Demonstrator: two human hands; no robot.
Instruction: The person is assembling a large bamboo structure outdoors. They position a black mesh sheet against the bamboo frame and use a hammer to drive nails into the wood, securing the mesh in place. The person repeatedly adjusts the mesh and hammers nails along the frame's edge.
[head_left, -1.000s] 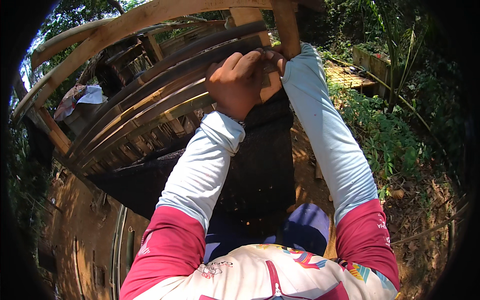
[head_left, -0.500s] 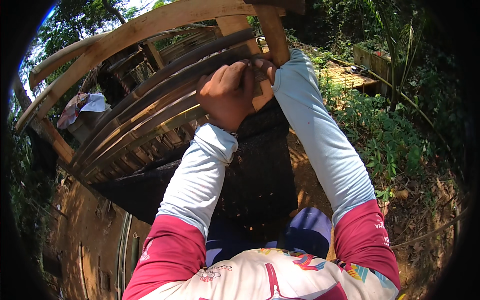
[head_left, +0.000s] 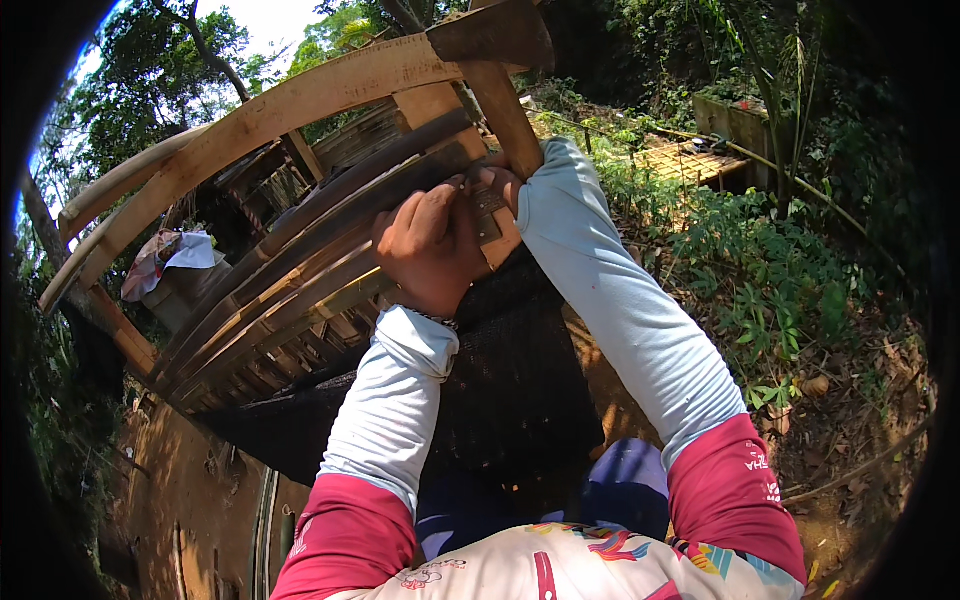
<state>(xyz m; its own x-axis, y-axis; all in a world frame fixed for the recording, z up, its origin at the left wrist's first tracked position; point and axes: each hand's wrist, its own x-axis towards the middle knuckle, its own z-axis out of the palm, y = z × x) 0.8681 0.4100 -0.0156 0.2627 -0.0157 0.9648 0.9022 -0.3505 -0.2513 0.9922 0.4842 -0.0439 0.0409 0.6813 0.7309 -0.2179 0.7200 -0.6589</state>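
My left hand [head_left: 425, 245] is closed, its curled fingers pressed at the upper slats of a curved wooden and bamboo frame [head_left: 330, 85]. Just beside it, my right hand [head_left: 500, 187] has bent fingers close to the left fingertips, at a light wooden upright [head_left: 502, 240]. What either hand pinches is hidden. A hatchet [head_left: 492, 38] with a dark head stands at the end of the top rail; its wooden handle passes down behind my right cuff, so whether I grip it cannot be seen. Black netting [head_left: 500, 385] hangs below the slats.
A crumpled white and reddish cloth or sheet [head_left: 190, 250] lies beyond the frame's left end. Leafy plants [head_left: 750, 260] grow at the right, with a bamboo platform [head_left: 690, 160] behind them. Bamboo poles [head_left: 263, 530] lie on the brown dirt at lower left.
The view has shifted, so the frame, hatchet and hands sit lower and farther left. Both hands stay closed at the same upright, and a dotted patch on it now shows below the right fingers.
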